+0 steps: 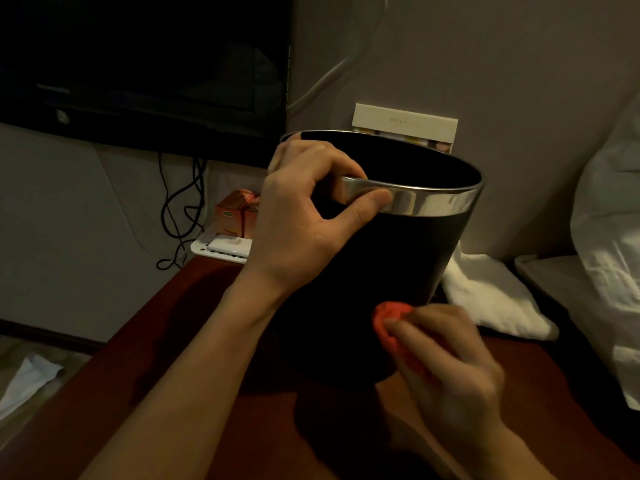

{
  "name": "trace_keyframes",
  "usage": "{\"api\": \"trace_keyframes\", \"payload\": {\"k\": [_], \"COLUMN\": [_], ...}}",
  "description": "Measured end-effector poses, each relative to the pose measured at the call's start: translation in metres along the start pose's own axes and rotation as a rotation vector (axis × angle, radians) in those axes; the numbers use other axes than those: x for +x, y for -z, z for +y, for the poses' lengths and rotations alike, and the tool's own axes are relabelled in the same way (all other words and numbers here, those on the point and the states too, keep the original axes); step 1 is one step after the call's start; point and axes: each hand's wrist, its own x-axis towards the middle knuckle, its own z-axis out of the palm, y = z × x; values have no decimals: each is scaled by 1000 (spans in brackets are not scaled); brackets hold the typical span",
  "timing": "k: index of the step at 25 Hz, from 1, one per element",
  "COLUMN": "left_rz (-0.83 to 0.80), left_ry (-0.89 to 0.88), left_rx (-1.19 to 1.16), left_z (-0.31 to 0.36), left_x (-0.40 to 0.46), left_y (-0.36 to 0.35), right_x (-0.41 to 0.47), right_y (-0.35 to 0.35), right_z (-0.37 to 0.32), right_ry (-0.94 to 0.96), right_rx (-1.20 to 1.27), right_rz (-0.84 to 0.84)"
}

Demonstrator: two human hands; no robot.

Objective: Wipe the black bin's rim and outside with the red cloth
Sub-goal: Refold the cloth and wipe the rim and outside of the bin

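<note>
1. Head view: we are looking down at the bin (398, 258), which is sitting on the dark red surface (194, 341) and seems to be tipping slightly toward us, though we cannot tell for certain.
2. Our left hand (304, 216) is steadying the bin at the top: its grip is clamped on the shiny rim (433, 202), thumb pressing the outside of the metal band and fingers curling over the edge to the inside.
3. Our right hand (446, 372) is working low on the bin's outer wall, near the base. Its grip is closed around the bunched cloth (391, 317), which is pressing against the black side.
4. We are judging the step in hand as the wiping of the outside, lower part, on the side facing us.
5. Whether the rim is already wiped we cannot tell; it is gleaming, but that proves little.
6. The next move is likely calling for sweeping the cloth along the wall, then turning the bin by the rim so that the far side comes round.
7. Around it: a white towel (491, 296) is lying just beside the bin on the right, an orange box (235, 216) is standing behind on the left, and a dark screen (138, 64) is hanging above.
</note>
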Motion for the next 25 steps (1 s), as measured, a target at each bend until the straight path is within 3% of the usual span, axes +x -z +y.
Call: {"api": "trace_keyframes", "payload": {"k": [4, 10, 13, 15, 17, 20, 22, 25], "left_rz": [-1, -25, -75, -70, -51, -58, -66, -51], "left_ry": [14, -26, -100, -79, -50, -24, -21, -9], "left_rx": [6, 102, 231, 184, 108, 25, 5, 5], "left_z": [2, 11, 24, 24, 17, 9, 9, 10], "left_x": [-1, -1, -6, -6, -3, 0, -1, -1], "left_y": [-2, -3, -18, -19, -13, -4, -3, -4], "right_x": [-33, 15, -1, -5, 9, 46, 71, 77], "right_y": [-15, 15, -6, -7, 5, 30, 33, 13], "right_z": [7, 3, -10, -11, -7, 6, 6, -12], "right_ry": [91, -165, -40, -26, -206, -448, -442, -279], "right_rx": [96, 26, 76, 89, 80, -14, -15, -105], "right_rz": [-206, 129, -21, -91, 46, 393, 497, 458]}}
